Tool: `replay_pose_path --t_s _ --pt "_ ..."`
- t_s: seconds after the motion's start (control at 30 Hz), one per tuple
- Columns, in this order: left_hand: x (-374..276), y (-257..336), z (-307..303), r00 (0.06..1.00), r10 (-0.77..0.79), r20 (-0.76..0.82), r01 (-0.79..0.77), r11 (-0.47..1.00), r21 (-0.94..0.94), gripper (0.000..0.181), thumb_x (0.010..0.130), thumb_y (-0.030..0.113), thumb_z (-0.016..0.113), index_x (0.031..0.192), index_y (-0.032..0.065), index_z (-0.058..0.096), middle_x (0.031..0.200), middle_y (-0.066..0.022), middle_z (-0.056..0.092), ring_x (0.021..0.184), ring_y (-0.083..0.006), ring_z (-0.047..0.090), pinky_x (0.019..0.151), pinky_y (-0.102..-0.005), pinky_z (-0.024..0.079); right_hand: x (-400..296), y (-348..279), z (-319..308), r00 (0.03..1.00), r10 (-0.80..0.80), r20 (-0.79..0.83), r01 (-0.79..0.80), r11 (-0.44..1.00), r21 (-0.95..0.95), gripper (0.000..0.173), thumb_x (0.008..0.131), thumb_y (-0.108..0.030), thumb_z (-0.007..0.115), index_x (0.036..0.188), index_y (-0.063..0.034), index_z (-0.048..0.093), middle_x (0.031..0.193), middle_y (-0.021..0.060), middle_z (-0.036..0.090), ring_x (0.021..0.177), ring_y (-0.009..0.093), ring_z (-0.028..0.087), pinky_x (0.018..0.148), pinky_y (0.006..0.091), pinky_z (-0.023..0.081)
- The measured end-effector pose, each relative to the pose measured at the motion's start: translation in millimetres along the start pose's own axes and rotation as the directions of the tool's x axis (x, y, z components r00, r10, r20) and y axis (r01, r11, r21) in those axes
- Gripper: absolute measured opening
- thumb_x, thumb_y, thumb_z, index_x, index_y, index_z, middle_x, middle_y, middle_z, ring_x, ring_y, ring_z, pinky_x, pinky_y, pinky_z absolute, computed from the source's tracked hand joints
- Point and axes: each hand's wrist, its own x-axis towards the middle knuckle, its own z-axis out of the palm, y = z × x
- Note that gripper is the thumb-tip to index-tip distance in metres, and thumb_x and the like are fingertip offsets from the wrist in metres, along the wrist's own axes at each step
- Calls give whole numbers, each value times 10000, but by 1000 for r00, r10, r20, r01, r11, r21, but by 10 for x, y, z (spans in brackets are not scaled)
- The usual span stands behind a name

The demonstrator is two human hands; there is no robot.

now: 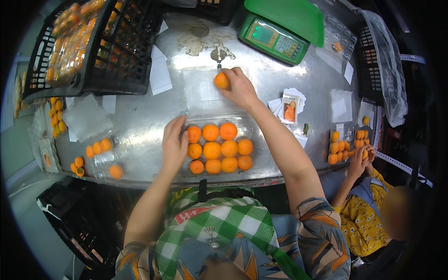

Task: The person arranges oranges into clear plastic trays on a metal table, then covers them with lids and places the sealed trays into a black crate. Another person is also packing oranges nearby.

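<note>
My right hand [240,87] grips an orange-coloured fruit [222,81] above the flat lid [199,91] of a clear plastic clamshell box. The box's tray [247,132] lies nearer to me, holding several orange fruits [211,150] in three rows. Its far right corner holds no fruit. My left hand [175,140] rests at the tray's left edge, fingers slightly spread, beside the leftmost fruits; whether the fingertips touch the plastic cannot be told.
A black crate [119,52] of packed fruit stands back left, a green scale [276,38] back right. Printed cards [289,106] lie right of my forearm. Another clamshell [101,157] with fruit is at left. A co-worker's hands [360,161] hold a fruit at far right.
</note>
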Motion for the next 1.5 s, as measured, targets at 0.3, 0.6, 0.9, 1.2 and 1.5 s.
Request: replay_pose_path --t_s 0.3,0.6,0.9,1.2,1.5 --pt "454 320 179 932 -247 266 356 470 -808 466 807 11 560 1255 34 433 1173 -127 485 1043 -181 510 845 -284 448 -393 -541 -171 985 -163 56 129 913 387 513 582 -114 729 1053 -48 537 934 108 466 849 275 536 708 337 468" --pt "379 192 -63 859 -155 487 502 78 -861 583 745 15 629 1278 55 396 1195 -58 463 1120 -180 453 929 -323 403 -493 -391 -155 988 -107 113 5 747 665 530 712 -121 658 1205 -73 470 1049 72 520 858 160 533 739 276 435" --pt "-15 -42 -469 955 -192 226 258 163 -952 628 707 76 687 1259 52 390 1188 -69 457 1089 -184 473 949 -352 396 -365 -414 39 974 -177 139 122 935 332 451 711 -101 620 1138 -23 497 1072 144 520 858 247 561 739 329 470" --pt "-439 -941 -1745 872 -452 -188 -117 180 -977 519 775 69 602 1257 68 410 1155 -82 509 1046 -189 509 874 -344 436 -416 -398 198 957 -219 188 196 972 133 387 669 -39 619 1042 4 525 1032 166 514 858 310 553 757 346 464" --pt "-113 -2177 -3386 579 -485 -656 -46 783 -620 505 746 67 659 1210 28 464 1059 -80 569 917 -168 573 759 -270 466 -402 -446 234 974 -154 167 152 988 23 318 638 -38 615 946 11 553 1002 168 522 917 340 524 795 364 442"
